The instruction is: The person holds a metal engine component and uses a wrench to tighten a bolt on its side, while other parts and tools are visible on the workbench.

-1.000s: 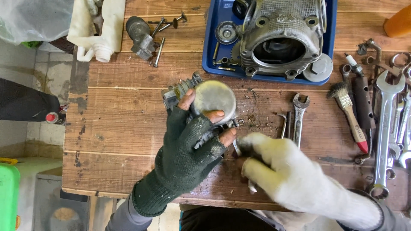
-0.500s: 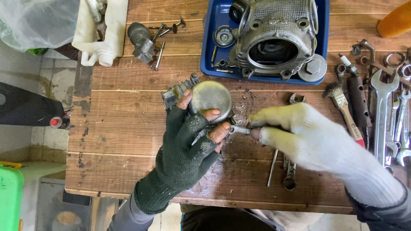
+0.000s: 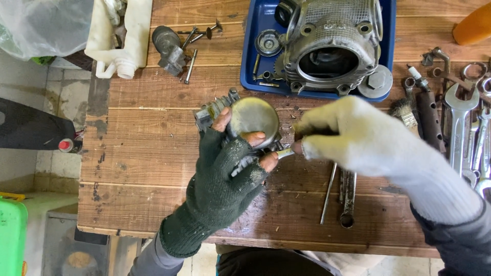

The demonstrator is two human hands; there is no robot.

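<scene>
My left hand, in a dark green fingerless glove, grips a round metal piston with its flat crown facing up, above the middle of the wooden workbench. My right hand, in a white knit glove, is pressed against the piston's right side. It pinches a thin shiny metal pin or tool whose tip points at the piston's side. A small grey metal part lies on the bench just behind the piston.
A blue tray at the back holds an engine cylinder head and small parts. Wrenches, a brush and a spark plug lie at the right. A spanner and thin rod lie under my right arm. A white jug sits back left.
My right hand has risen from the bench's front edge to the piston's right side, with the thin metal pin in its fingers. The left hand has kept holding the piston.
</scene>
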